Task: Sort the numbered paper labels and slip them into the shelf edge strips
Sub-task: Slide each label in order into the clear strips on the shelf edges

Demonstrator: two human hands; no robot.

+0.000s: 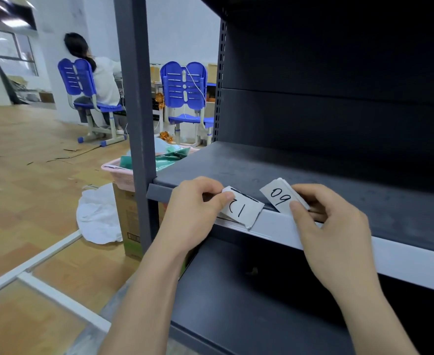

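My left hand [198,201] pinches a white paper label [244,210] with a handwritten number, its lower edge against the pale edge strip [339,242] of the dark grey shelf [313,175]. My right hand [331,224] grips a small stack of white labels [281,198]; the top one reads "09" or "60" depending on the way up. The stack is held just above the shelf's front edge, to the right of the single label. Both hands are at the left end of the shelf, close together.
The grey upright post [136,124] stands left of my left hand. A lower shelf [249,290] lies beneath. On the floor to the left are a pink basket [118,172], a cardboard box [128,221] and white paper [98,216]. A person sits on a blue chair [80,80] behind.
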